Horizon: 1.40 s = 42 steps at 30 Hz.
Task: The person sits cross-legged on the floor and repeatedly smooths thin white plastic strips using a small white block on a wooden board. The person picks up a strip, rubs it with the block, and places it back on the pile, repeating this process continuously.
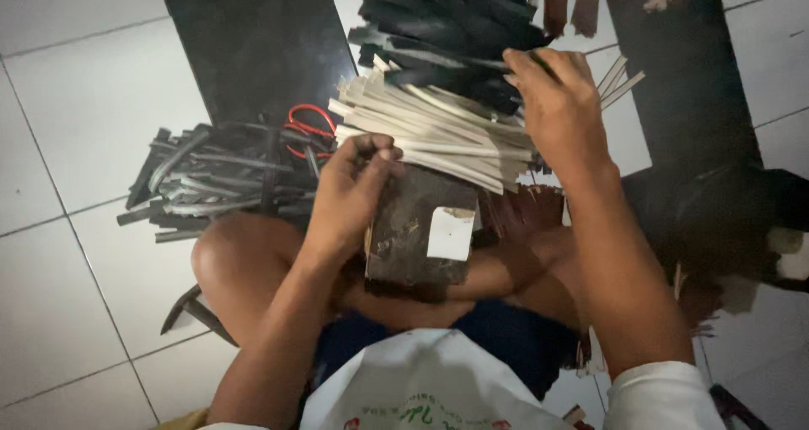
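Note:
I sit cross-legged on a tiled floor. My left hand [354, 190] is curled, fingertips pinched, at the near end of a fan of pale flat strips [430, 131] and against the top left edge of a dark worn block [413, 228] resting on my legs. My right hand [556, 101] reaches forward over the far end of the pale strips, its fingers closed on a dark strip at the edge of a pile of black strips [447, 21]. A few pale strip ends [622, 80] stick out past that hand.
A heap of dark grey strips [211, 181] lies left of my knee, with red scissor handles [310, 127] on it. A black sheet [261, 42] lies behind it, another dark sheet [691, 85] at the right. White floor tiles [76, 101] surround everything.

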{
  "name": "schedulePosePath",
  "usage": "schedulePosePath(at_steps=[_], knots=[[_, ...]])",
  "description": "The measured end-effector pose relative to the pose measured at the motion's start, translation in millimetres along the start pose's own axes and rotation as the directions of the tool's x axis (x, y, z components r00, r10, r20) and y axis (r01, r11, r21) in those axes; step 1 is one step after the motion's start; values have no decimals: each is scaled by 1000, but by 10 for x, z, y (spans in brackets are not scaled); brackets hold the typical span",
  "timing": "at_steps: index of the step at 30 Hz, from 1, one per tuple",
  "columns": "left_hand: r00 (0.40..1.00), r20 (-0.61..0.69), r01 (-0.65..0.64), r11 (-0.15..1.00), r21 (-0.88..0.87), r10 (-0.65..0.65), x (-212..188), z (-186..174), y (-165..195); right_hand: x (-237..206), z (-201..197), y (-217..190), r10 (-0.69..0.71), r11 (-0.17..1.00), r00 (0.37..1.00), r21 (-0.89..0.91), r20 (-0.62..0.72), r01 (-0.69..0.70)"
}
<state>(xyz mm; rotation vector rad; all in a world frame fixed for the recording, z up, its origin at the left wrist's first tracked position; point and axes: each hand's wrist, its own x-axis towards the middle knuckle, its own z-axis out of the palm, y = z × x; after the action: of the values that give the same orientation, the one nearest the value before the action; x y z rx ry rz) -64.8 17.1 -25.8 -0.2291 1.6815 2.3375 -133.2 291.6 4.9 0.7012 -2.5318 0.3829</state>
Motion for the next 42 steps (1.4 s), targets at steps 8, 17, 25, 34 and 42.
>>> schedulePosePath(at_steps=[8,17,25,34,42], knots=[[990,-26,132,961,-242,-142,-254,-130,-292,-913,-182,-965,-172,982,978,92,118,162],[992,-124,48,960,276,-14,-388,-383,-523,-602,56,-952,16,980,988,194,152,-46],[987,-137,94,991,92,-81,-412,-519,-662,-193,450,-947,-154,982,963,-77,222,174],[992,-95,72,993,-92,-81,-406,-547,-745,-457,72,-1237,174,926,942,278,287,-255],[986,-62,149,986,-75,-154,-409,-673,-697,-671,146,-1491,370,610,738,452,565,-652]])
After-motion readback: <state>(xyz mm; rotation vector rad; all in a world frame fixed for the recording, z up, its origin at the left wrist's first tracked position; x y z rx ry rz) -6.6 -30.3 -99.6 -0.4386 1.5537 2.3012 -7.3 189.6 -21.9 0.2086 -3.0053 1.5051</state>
